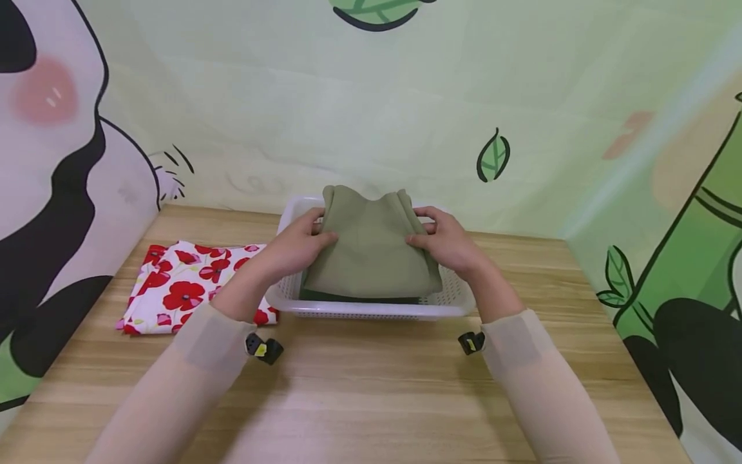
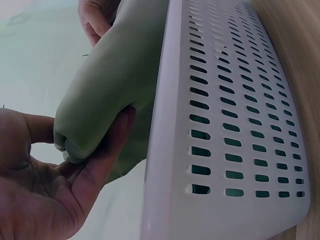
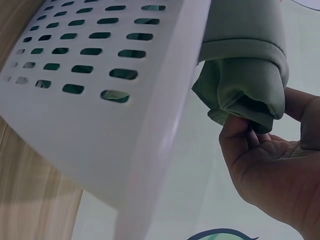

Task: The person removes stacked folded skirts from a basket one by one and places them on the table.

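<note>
Folded green cloth (image 1: pixel 371 251): here it is, between your two hands over the white basket, its upper edge dipping in the middle and standing above the far rim, its lower edge inside the near rim; whether its underside touches what lies below, you can't tell from here.
Left grip (image 1: pixel 298 243): you're pinching the cloth's left edge, thumb on the near face, and the left wrist view has your fingers tucked under the rolled fold.
Right grip (image 1: pixel 449 241): a match on the other side, your thumb and fingers pinching the right edge, with fingertips beneath the layered end.
White basket (image 1: pixel 377 314): upright below your hands, slotted walls and all.
Darker green fabric (image 1: pixel 348 298): inside the basket, just peeking out under the cloth's near edge, with green showing through the slots too.
Floral cloth (image 1: pixel 185 293): white with red flowers, lying flat to the left of the basket, partly behind your left forearm.
Table (image 1: pixel 377 393): wood-grained, carrying basket and floral cloth alike.
Backdrop (image 1: pixel 371 116): pale green behind it all, with cartoon leaves.
</note>
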The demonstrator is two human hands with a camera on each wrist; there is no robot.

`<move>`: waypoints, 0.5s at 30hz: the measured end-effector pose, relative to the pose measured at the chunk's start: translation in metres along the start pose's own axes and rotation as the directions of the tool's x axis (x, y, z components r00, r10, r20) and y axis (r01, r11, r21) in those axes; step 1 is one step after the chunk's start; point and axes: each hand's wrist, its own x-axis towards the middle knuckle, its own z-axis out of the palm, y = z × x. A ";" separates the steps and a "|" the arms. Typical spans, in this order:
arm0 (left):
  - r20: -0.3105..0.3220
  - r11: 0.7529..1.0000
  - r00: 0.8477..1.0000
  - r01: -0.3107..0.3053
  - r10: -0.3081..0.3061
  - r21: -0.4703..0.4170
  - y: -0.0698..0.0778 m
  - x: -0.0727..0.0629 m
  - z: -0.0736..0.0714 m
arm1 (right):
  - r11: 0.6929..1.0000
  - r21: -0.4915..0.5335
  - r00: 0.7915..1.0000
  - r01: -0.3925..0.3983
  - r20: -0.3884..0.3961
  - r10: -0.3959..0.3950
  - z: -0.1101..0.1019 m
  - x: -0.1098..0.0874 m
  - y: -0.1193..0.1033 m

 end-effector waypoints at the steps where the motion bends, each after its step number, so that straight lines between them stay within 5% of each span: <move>1: 0.001 1.000 1.000 -0.002 0.002 -0.003 0.000 -0.001 0.000 | 1.000 -0.005 1.000 0.004 -0.001 -0.004 0.000 -0.001 -0.001; 15: 0.023 0.995 0.999 0.041 -0.039 -0.087 -0.003 -0.014 -0.001 | 1.000 0.011 1.000 0.005 0.030 -0.006 0.000 -0.017 -0.005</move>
